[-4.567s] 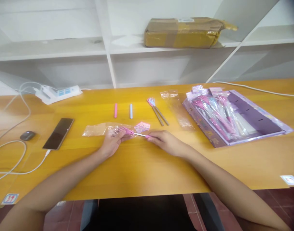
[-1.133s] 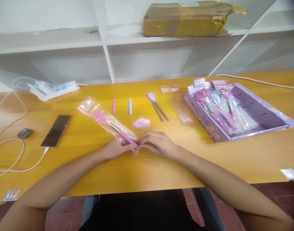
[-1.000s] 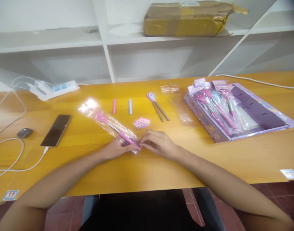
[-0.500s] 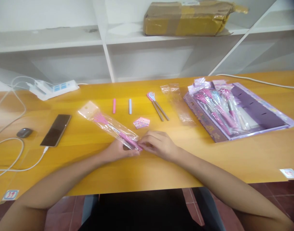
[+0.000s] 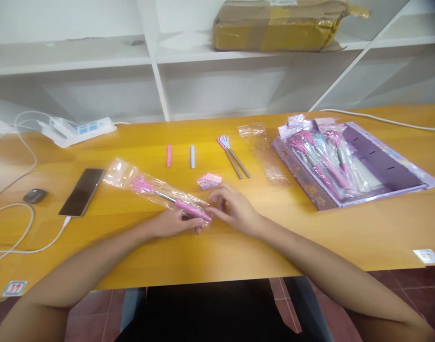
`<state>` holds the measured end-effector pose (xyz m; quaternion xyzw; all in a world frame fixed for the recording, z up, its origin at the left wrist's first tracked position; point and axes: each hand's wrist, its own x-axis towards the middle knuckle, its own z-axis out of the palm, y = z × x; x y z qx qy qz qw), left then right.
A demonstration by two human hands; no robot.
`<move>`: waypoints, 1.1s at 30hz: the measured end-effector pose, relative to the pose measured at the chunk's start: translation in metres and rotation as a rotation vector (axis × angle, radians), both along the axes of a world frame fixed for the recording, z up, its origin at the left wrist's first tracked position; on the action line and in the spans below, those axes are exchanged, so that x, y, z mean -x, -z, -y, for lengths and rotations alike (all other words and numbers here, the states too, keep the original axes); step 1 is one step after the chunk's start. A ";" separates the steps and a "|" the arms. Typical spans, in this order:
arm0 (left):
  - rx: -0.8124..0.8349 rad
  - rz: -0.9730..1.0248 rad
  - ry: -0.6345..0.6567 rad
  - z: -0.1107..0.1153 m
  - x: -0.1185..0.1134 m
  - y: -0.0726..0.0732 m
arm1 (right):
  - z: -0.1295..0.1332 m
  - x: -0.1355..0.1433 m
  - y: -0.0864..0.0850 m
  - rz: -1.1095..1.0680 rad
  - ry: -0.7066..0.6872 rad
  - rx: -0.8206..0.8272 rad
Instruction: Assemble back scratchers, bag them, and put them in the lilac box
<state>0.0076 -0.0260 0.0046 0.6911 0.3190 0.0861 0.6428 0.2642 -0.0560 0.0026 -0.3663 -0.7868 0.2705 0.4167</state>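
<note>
A pink back scratcher [image 5: 190, 209] with a metal shaft lies inside a clear plastic bag [image 5: 119, 173], its clawed head toward the upper left. My left hand [image 5: 174, 223] is closed around the handle end, thumb on top. Beside that end is my right hand [image 5: 235, 209], its fingers curved and apart, with nothing visible in them. Beyond my hands lie small pink cards [image 5: 209, 181], a pink tube [image 5: 169, 156], a blue tube [image 5: 192, 157] and back scratcher heads on metal rods [image 5: 235, 159].
At right, a purple display box [image 5: 345, 202] holds several bagged back scratchers [image 5: 320, 161]. Clear empty bags [image 5: 265, 152] lie beside it. A phone [image 5: 82, 192], a black mouse-like object [image 5: 35, 195] and a power strip [image 5: 89, 130] are at left. A taped carton [image 5: 274, 28] sits on the shelf.
The bagged back scratcher has tilted flatter, its head end moving down and left. My right hand's fingers have parted and come away from the handle end.
</note>
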 end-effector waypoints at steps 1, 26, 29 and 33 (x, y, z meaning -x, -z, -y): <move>0.003 0.000 0.011 0.000 0.000 -0.001 | 0.000 0.000 -0.001 -0.007 -0.015 0.062; 0.126 0.172 0.107 -0.004 0.002 -0.004 | 0.004 0.002 -0.012 -0.011 -0.251 0.302; 0.218 0.229 0.127 0.006 -0.003 -0.010 | 0.004 -0.002 -0.014 -0.055 -0.319 0.457; 0.389 0.203 0.329 0.028 -0.013 -0.021 | 0.003 -0.006 -0.014 -0.231 -0.472 0.798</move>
